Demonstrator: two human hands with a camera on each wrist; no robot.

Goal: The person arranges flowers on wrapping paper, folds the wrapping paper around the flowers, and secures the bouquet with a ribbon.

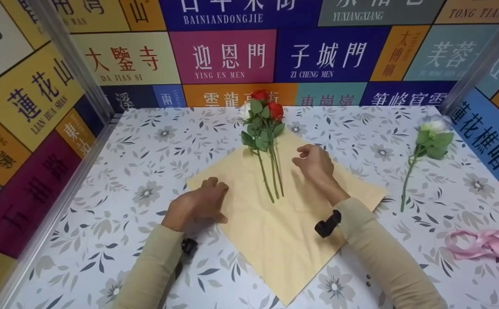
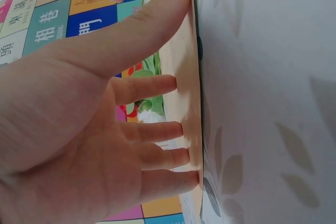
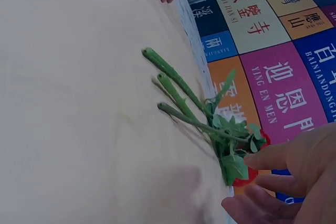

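A square of tan wrapping paper (image 1: 275, 240) lies cornerwise on the table. On its upper part rest two red roses (image 1: 276, 111) and a white rose (image 1: 245, 110), their green stems (image 3: 181, 85) pointing toward the person. My left hand (image 1: 200, 201) is at the paper's left edge; in the left wrist view its extended fingertips (image 2: 176, 128) meet the paper, thumb spread apart. Over the paper's right side, my right hand (image 1: 316, 165) hovers beside the stems with fingers loosely bent and nothing in them.
A single pale white-blue rose (image 1: 434, 128) lies at the right of the table. Nearer the front right is a bundle of pink ribbon (image 1: 485, 246). Panels with large lettering (image 1: 223, 56) stand along the back and sides of the floral-patterned tabletop (image 1: 146, 150).
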